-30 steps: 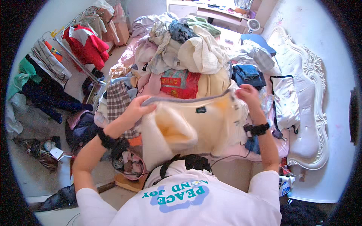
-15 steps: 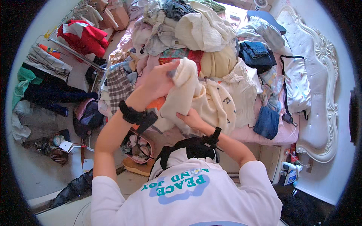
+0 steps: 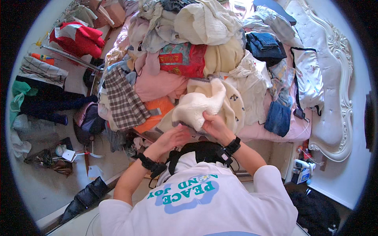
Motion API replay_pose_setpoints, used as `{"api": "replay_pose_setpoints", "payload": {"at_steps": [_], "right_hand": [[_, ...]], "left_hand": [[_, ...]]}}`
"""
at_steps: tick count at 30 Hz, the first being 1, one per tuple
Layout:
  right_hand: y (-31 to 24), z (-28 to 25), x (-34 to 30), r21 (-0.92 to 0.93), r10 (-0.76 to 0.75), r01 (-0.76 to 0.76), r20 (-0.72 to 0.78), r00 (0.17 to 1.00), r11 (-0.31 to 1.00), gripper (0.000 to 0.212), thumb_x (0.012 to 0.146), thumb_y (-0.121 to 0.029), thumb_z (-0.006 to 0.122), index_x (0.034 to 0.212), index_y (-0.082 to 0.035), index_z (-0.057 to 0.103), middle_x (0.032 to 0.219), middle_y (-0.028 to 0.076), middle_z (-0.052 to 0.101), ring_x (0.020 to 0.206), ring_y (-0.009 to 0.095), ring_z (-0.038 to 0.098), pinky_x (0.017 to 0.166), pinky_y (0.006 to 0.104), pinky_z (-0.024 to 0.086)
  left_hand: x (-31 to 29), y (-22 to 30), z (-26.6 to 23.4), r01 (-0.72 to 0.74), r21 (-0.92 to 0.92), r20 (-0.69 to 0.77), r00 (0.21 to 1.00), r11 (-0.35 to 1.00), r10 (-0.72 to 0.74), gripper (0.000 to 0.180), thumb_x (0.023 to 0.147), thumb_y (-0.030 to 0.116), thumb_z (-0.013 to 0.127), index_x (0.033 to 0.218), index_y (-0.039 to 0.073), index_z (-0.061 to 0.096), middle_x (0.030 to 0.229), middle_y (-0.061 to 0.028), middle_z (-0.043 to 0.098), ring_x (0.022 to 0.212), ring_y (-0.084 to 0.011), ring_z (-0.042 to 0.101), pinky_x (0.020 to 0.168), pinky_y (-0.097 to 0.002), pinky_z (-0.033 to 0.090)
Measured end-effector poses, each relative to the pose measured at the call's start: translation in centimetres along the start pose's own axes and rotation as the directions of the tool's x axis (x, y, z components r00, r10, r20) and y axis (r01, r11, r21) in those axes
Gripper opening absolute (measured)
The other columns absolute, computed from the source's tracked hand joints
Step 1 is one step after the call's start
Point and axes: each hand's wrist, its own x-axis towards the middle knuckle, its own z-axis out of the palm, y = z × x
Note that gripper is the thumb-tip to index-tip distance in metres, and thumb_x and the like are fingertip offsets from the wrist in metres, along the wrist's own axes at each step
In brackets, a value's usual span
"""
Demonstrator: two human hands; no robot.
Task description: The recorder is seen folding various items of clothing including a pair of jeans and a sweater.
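A cream knit sweater (image 3: 201,103) with grey trim and small dark anchor motifs lies bunched at the near edge of the bed. My right hand (image 3: 215,125) is closed on its near right part, the thumb on top of the fabric. My left hand (image 3: 177,135) is at the sweater's lower left edge, slightly smeared, its fingers stretched out and apparently holding nothing. Left of the sweater are an orange cloth or packet (image 3: 160,110) and a brown-and-white checked garment (image 3: 123,98). A pink garment (image 3: 161,83) lies just beyond.
Clothes are heaped over the bed, with a large cream garment (image 3: 208,21) on top. Folded jeans (image 3: 264,47) and a red patterned bag (image 3: 183,59) lie among them. An ornate white headboard (image 3: 328,74) bounds the right. A clothes rack (image 3: 71,57) stands at left.
The raised part of the sweater has come down onto the bed. My left hand has let go and moved down toward me, while my right hand keeps hold and has shifted slightly right.
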Motion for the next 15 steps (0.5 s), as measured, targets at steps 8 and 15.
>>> {"api": "replay_pose_setpoints", "payload": {"at_steps": [8, 15], "right_hand": [[1.7, -0.7, -0.3, -0.097, 0.081, -0.081, -0.013, 0.997, 0.992, 0.049, 0.089, 0.000, 0.047, 0.135, -0.004, 0.030, 0.134, 0.013, 0.040, 0.124, 0.028, 0.040, 0.107, 0.0426, 0.031], [0.0, -1.7, -0.1, -0.506, 0.270, -0.283, -0.101, 0.957, 0.815, 0.047, 0.086, -0.010, 0.057, 0.129, -0.004, 0.039, 0.127, 0.011, 0.049, 0.112, 0.024, 0.052, 0.096, 0.0379, 0.043]], "left_hand": [[1.3, 1.3, -2.7, -0.135, -0.168, -0.279, 0.957, 0.977, 0.084, 0.052, 0.090, 0.037, 0.052, 0.130, 0.007, 0.037, 0.123, -0.0024, 0.047, 0.114, -0.0198, 0.044, 0.096, -0.0365, 0.033], [0.2, -0.3, -3.4, -0.569, 0.126, -0.516, 0.662, 0.813, 0.543, 0.041, 0.090, 0.021, 0.056, 0.124, 0.002, 0.045, 0.106, -0.0057, 0.058, 0.091, -0.0189, 0.057, 0.081, -0.0313, 0.045]]}}
